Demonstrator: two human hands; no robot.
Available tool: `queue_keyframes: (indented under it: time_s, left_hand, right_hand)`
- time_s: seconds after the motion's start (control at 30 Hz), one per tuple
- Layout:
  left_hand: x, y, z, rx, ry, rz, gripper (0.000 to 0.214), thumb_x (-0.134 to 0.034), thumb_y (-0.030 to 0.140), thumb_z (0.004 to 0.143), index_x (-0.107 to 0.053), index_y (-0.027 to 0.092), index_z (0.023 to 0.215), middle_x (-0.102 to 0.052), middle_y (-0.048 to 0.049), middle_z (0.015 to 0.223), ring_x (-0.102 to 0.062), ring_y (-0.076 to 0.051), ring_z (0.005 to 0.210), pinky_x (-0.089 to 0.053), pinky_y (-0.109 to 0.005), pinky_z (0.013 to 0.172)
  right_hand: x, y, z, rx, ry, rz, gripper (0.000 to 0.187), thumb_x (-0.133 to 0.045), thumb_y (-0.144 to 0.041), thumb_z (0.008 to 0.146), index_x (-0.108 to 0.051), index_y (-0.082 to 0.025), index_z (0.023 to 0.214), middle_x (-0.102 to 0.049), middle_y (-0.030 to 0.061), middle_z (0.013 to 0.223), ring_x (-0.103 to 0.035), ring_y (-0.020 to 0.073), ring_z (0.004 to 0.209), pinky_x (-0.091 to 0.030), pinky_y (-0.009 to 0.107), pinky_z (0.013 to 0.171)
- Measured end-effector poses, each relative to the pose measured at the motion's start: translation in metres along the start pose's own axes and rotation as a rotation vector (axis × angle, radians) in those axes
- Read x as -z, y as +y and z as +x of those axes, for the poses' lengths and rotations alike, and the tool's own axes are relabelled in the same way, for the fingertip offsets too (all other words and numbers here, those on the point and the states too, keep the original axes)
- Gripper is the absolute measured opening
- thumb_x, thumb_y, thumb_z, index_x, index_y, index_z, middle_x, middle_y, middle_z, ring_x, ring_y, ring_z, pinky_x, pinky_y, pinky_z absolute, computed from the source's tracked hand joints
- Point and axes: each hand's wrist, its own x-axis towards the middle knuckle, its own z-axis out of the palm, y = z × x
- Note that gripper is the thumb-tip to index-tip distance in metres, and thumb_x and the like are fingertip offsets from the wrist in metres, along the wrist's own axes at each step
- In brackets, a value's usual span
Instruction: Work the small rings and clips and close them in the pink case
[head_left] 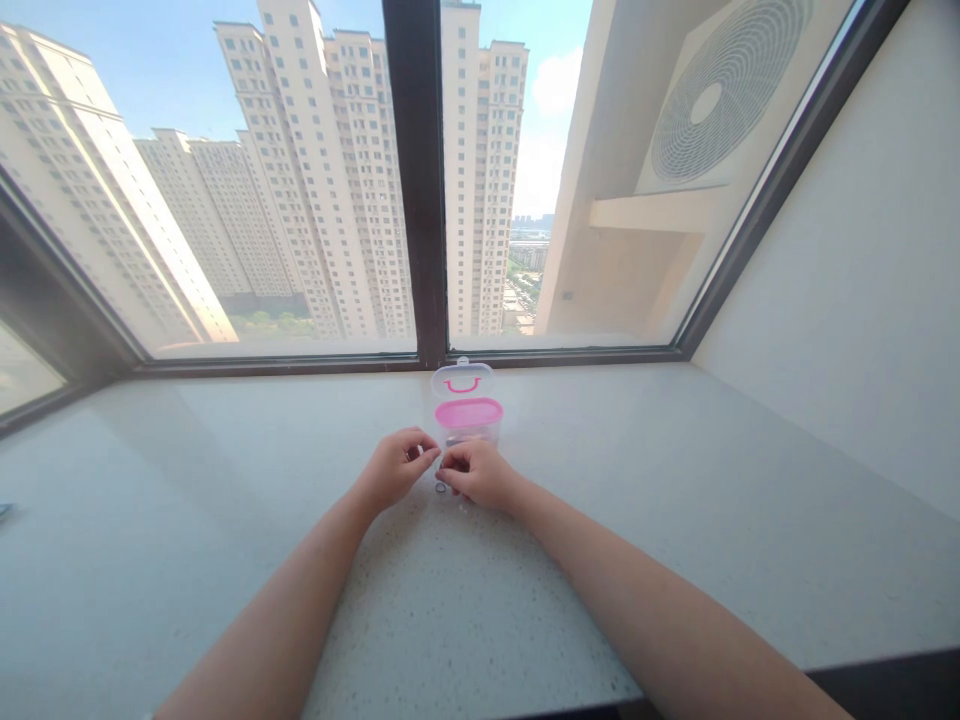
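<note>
Both hands meet close together over the pale speckled sill. My left hand (pixel 399 465) is closed in a pinch, thumb against fingertips; whatever it may hold is too small to make out. Facing it, my right hand (pixel 480 474) pinches too, just in front of a small clear box (pixel 491 432) with a pink rim. The box's clear lid (pixel 463 381), with a pink handle, is tipped back towards the window. Dark contents show faintly through the box wall. A tiny dark ring (pixel 440 488) appears just below the right fingertips; I cannot tell whether it hangs or lies on the sill.
The window frame (pixel 427 200) rises behind the box, and a white wall (pixel 847 300) bounds the right side. A small bluish object (pixel 6 510) is cut off at the left edge. The sill's dark front edge (pixel 892 680) shows at lower right.
</note>
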Motion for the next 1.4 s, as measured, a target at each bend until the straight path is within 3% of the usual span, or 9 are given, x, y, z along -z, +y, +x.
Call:
queue_keyframes:
  time_s: [0.77,1.4]
  left_hand:
    - [-0.0034,0.0000,-0.0010,0.084,-0.056,-0.026,0.022,-0.050,0.031,0.080,-0.065,0.014,0.079,-0.065,-0.0013,0.066,-0.053,-0.011,0.055,-0.040,-0.021,0.053]
    - [-0.0027,-0.0009,-0.0016,0.060,-0.022,0.010,0.023,-0.050,0.030,0.080,-0.065,0.014,0.076,-0.062,-0.0007,0.063,-0.051,-0.011,0.056,-0.038,-0.020,0.053]
  right_hand:
    - [0.0014,-0.0012,-0.0001,-0.009,-0.029,-0.022,0.013,-0.055,-0.017,0.075,-0.055,-0.015,0.062,-0.057,-0.0015,0.052,-0.048,0.0072,0.044,-0.034,0.018,0.046]
    - [-0.0002,-0.0005,-0.0008,0.021,-0.013,-0.047,0.014,-0.057,-0.017,0.074,-0.055,-0.015,0.061,-0.057,-0.0021,0.051,-0.046,0.0072,0.045,-0.033,0.019,0.048]
